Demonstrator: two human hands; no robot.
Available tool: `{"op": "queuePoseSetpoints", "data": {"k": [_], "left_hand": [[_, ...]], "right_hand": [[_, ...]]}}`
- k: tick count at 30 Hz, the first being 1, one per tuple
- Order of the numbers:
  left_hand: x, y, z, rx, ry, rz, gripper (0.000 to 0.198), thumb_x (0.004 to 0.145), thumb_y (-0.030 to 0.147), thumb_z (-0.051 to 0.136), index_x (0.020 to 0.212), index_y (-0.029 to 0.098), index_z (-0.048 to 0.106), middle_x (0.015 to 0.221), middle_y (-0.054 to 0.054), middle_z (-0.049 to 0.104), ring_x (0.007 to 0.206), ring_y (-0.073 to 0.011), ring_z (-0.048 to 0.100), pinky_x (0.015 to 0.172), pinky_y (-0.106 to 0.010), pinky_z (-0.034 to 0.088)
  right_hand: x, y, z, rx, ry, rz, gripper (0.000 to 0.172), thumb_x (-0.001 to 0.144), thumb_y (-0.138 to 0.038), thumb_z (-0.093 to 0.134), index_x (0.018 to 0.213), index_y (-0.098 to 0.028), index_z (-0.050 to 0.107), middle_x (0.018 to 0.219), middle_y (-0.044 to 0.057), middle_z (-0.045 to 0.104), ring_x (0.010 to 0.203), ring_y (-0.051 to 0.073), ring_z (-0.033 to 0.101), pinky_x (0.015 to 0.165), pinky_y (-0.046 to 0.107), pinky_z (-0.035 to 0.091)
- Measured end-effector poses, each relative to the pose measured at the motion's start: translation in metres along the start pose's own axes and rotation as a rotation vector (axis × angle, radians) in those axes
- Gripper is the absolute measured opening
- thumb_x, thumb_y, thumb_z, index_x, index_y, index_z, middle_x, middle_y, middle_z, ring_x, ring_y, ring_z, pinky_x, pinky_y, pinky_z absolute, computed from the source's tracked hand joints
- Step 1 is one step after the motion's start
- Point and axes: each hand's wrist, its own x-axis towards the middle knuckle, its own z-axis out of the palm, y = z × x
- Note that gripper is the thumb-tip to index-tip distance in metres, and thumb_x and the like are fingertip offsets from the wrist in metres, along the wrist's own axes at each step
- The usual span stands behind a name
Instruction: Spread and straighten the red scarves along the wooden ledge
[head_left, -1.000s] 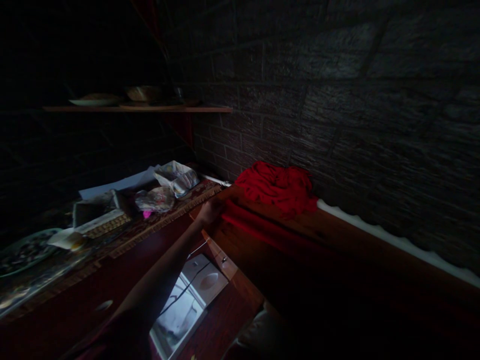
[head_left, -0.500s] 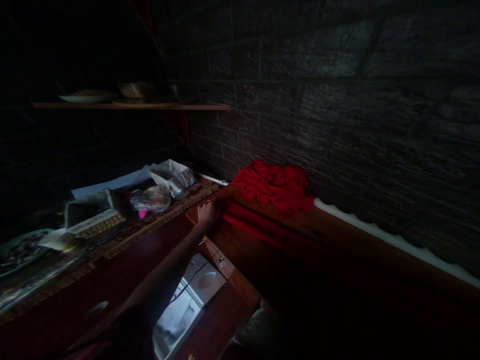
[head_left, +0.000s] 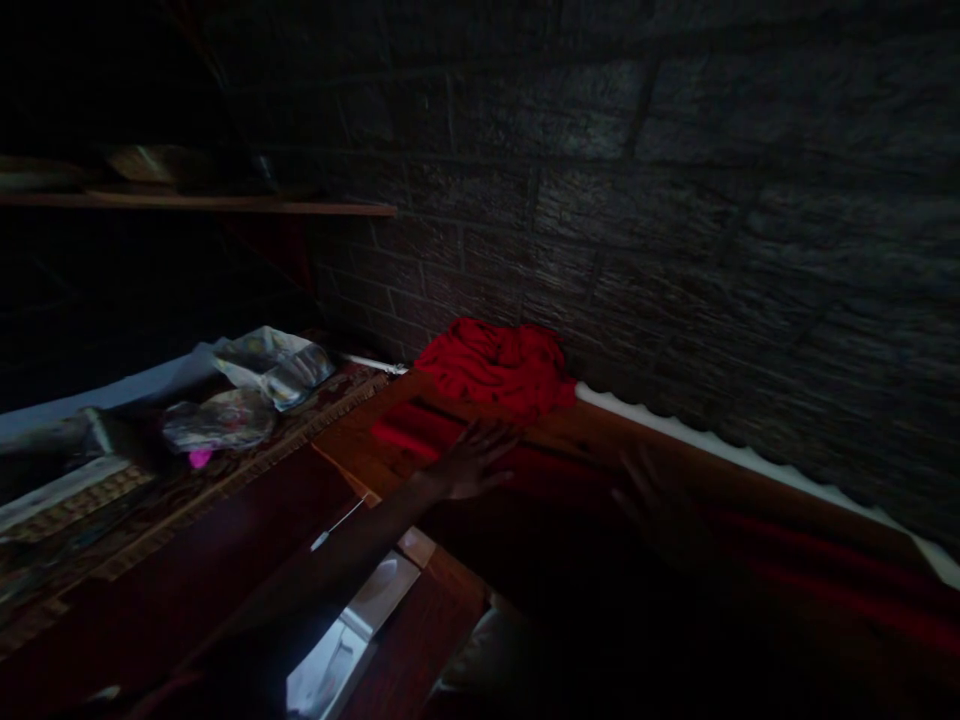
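My left hand [head_left: 476, 465] lies over a long strip of red cloth [head_left: 412, 428] on the wooden tabletop [head_left: 341, 440], its fingers spread and pointing right. Farther right, dim in the shadow, my right hand [head_left: 660, 500] is above or on the same strip with its fingers apart. Neither hand holds anything that I can see. Behind them, a crumpled heap of red cloth [head_left: 499, 368] rests against the wall. Below my left forearm is a glossy white object [head_left: 334, 655], partly covered by the arm. Much of the strip sinks into darkness.
Plastic-wrapped items [head_left: 221, 420] and a crumpled bag-like tray [head_left: 274, 362] sit on a fringed cloth at left. A thin stick with a pale end [head_left: 337, 525] lies near the table edge. A shelf [head_left: 300, 207] juts out above, by the brick wall [head_left: 675, 250].
My left hand has moved right from the table's left corner and opened over the red strip. My right hand has come into view. The camera has turned right.
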Motion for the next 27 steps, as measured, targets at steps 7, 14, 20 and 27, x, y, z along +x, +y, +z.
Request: {"op": "queuePoseSetpoints", "data": {"k": [7, 14, 20, 27], "left_hand": [[-0.013, -0.034, 0.009, 0.077, 0.004, -0.114, 0.075, 0.099, 0.07, 0.032, 0.162, 0.029, 0.027, 0.168, -0.008, 0.023, 0.157, -0.0263, 0.02, 0.129, -0.051, 0.004], [-0.031, -0.059, 0.008, 0.141, 0.123, -0.141, 0.077, 0.099, 0.07, 0.028, 0.162, 0.025, 0.029, 0.164, -0.009, 0.036, 0.154, -0.0263, 0.029, 0.128, -0.049, 0.01], [-0.036, -0.057, 0.003, 0.161, 0.134, -0.106, 0.089, 0.089, 0.08, 0.044, 0.158, 0.024, 0.04, 0.149, -0.017, 0.052, 0.141, -0.0362, 0.043, 0.122, -0.057, 0.024], [-0.043, -0.057, -0.001, 0.182, 0.145, -0.079, 0.092, 0.085, 0.082, 0.049, 0.159, 0.027, 0.039, 0.141, -0.019, 0.055, 0.134, -0.0398, 0.047, 0.115, -0.062, 0.032]], "right_hand": [[0.002, -0.014, 0.036, -0.146, -0.031, 0.012, 0.062, 0.104, -0.051, 0.038, 0.152, -0.013, 0.05, 0.158, 0.019, 0.041, 0.149, 0.033, 0.036, 0.12, 0.053, 0.034], [-0.018, 0.01, 0.02, -0.141, -0.054, 0.049, 0.062, 0.105, -0.052, 0.035, 0.152, -0.013, 0.049, 0.158, 0.018, 0.042, 0.148, 0.033, 0.037, 0.121, 0.053, 0.032], [-0.025, 0.015, 0.025, -0.182, 0.026, 0.033, 0.061, 0.105, -0.051, 0.034, 0.149, -0.013, 0.052, 0.156, 0.017, 0.044, 0.146, 0.033, 0.04, 0.118, 0.053, 0.036], [-0.025, 0.019, 0.037, -0.18, 0.069, 0.034, 0.058, 0.104, -0.049, 0.036, 0.147, -0.014, 0.055, 0.154, 0.017, 0.047, 0.144, 0.033, 0.043, 0.117, 0.052, 0.038]]}}
